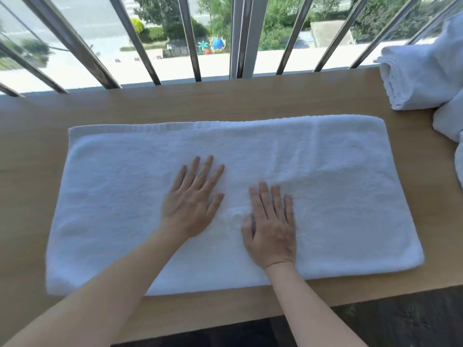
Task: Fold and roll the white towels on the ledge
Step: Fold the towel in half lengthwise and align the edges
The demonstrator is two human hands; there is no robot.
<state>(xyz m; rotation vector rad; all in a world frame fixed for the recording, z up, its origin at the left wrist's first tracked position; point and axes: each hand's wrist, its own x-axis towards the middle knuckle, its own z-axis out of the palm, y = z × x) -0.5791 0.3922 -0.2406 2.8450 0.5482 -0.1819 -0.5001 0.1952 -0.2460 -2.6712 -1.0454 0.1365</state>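
Left hand (191,199) and right hand (271,229) lie spread flat on the towel (350,196); uneven pushing could wrinkle it, spoiling the roll.

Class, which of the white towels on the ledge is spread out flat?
The middle towel, under the left hand and right hand; the towels at the right end are bundled up.

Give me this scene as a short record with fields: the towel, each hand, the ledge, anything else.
ledge: light wood
towel: white, flat, lengthwise on it
left hand: open, palm down mid-towel
right hand: open, palm down beside the left
other towels: white heap, right end
behind: metal bars, trees beyond
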